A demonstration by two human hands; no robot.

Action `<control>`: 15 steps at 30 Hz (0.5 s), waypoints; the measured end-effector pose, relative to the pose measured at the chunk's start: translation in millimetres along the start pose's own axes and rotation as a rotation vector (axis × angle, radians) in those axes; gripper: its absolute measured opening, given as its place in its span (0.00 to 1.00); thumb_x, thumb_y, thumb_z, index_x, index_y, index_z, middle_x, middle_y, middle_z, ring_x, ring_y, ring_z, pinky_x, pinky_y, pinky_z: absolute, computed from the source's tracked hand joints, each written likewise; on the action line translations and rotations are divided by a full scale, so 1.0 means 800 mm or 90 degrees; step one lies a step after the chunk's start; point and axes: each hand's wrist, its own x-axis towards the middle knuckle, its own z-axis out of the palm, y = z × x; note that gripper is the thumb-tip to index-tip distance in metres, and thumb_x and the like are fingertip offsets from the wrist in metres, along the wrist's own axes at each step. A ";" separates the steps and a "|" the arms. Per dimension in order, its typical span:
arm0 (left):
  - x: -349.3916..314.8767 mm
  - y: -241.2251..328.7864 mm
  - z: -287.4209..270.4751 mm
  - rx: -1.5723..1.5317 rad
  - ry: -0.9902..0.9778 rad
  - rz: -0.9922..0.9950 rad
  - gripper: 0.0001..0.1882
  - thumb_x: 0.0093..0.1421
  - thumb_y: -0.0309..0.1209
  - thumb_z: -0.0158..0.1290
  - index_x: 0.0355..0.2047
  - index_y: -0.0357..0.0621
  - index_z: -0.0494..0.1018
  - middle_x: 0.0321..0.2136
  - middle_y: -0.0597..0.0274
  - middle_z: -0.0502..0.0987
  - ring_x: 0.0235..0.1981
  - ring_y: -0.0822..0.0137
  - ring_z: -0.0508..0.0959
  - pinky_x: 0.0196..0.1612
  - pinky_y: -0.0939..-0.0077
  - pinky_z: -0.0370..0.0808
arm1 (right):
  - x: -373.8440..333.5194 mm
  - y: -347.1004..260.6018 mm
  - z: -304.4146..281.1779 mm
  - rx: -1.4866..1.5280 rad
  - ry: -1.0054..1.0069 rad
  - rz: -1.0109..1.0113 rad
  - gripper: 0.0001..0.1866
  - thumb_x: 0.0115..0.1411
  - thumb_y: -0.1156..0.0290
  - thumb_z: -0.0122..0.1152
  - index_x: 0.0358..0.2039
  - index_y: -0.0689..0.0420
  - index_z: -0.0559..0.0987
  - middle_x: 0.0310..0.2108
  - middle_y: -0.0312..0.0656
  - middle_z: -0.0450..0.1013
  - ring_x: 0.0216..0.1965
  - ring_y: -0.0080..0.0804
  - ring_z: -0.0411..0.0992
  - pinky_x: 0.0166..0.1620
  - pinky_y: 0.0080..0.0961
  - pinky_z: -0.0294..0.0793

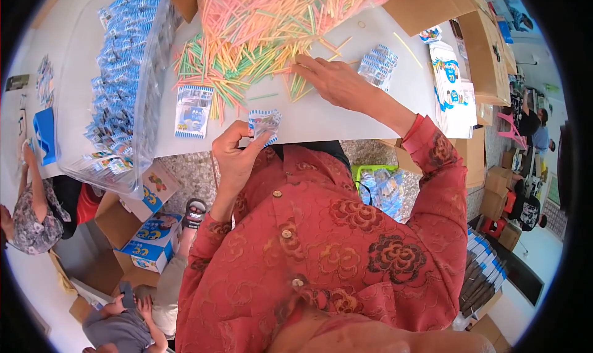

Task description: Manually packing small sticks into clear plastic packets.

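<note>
My left hand (233,152) pinches a small clear packet (264,126) with blue-and-white striped ends, held near the table's front edge. Something coloured shows through its film. My right hand (333,84) reaches to the right side of a loose heap of thin straws (228,72) in pink, green and yellow. Its fingertips are closed down among the straws, and several lie right under them; the exact grip is partly hidden. A flat stack of striped packets (193,110) lies to the left of my left hand. More striped packets (378,65) lie beyond my right wrist.
A big clear bag of straws (284,10) stands at the table's far side. To the left, a clear plastic tub (147,93) holds many filled packets. Cardboard boxes (482,50) and white printed cartons (446,84) stand at right. A green basket (378,167) sits below; other people work nearby.
</note>
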 end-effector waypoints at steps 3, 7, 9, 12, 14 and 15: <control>0.001 0.000 -0.001 0.006 -0.017 0.009 0.05 0.49 0.19 0.60 0.23 0.35 0.74 0.21 0.68 0.74 0.25 0.81 0.69 0.29 0.86 0.66 | 0.014 0.000 0.003 -0.019 -0.027 -0.030 0.32 0.43 0.83 0.59 0.52 0.60 0.65 0.51 0.43 0.64 0.44 0.37 0.71 0.35 0.29 0.75; 0.000 -0.007 -0.002 -0.010 -0.013 0.018 0.05 0.49 0.20 0.60 0.23 0.36 0.74 0.21 0.68 0.74 0.25 0.81 0.70 0.29 0.85 0.66 | 0.030 -0.002 0.000 -0.067 -0.101 -0.048 0.29 0.43 0.82 0.60 0.48 0.61 0.66 0.47 0.42 0.65 0.44 0.35 0.71 0.34 0.27 0.75; -0.002 -0.008 -0.001 -0.018 -0.013 0.015 0.05 0.49 0.20 0.60 0.23 0.36 0.74 0.22 0.68 0.74 0.24 0.81 0.70 0.29 0.85 0.66 | 0.034 -0.001 0.001 -0.098 -0.083 -0.116 0.26 0.42 0.81 0.61 0.44 0.62 0.67 0.41 0.40 0.66 0.43 0.33 0.70 0.33 0.24 0.74; -0.005 -0.010 0.002 -0.023 -0.011 0.005 0.05 0.49 0.20 0.60 0.23 0.36 0.74 0.22 0.67 0.74 0.24 0.80 0.70 0.29 0.85 0.66 | 0.037 -0.006 -0.002 -0.147 -0.093 -0.152 0.21 0.42 0.79 0.61 0.39 0.62 0.67 0.37 0.40 0.66 0.40 0.31 0.70 0.32 0.23 0.73; -0.005 -0.007 0.002 -0.026 -0.015 -0.005 0.05 0.49 0.20 0.61 0.23 0.36 0.74 0.21 0.68 0.74 0.24 0.80 0.70 0.29 0.86 0.66 | 0.037 -0.006 0.006 -0.135 -0.060 -0.170 0.18 0.42 0.78 0.60 0.36 0.61 0.68 0.34 0.40 0.65 0.37 0.31 0.70 0.31 0.22 0.73; -0.005 -0.008 0.001 -0.026 -0.017 -0.006 0.05 0.49 0.20 0.61 0.23 0.36 0.74 0.21 0.68 0.74 0.24 0.80 0.70 0.29 0.86 0.66 | 0.037 -0.006 0.010 -0.124 -0.025 -0.187 0.14 0.43 0.77 0.59 0.33 0.61 0.69 0.31 0.40 0.65 0.35 0.31 0.69 0.31 0.22 0.73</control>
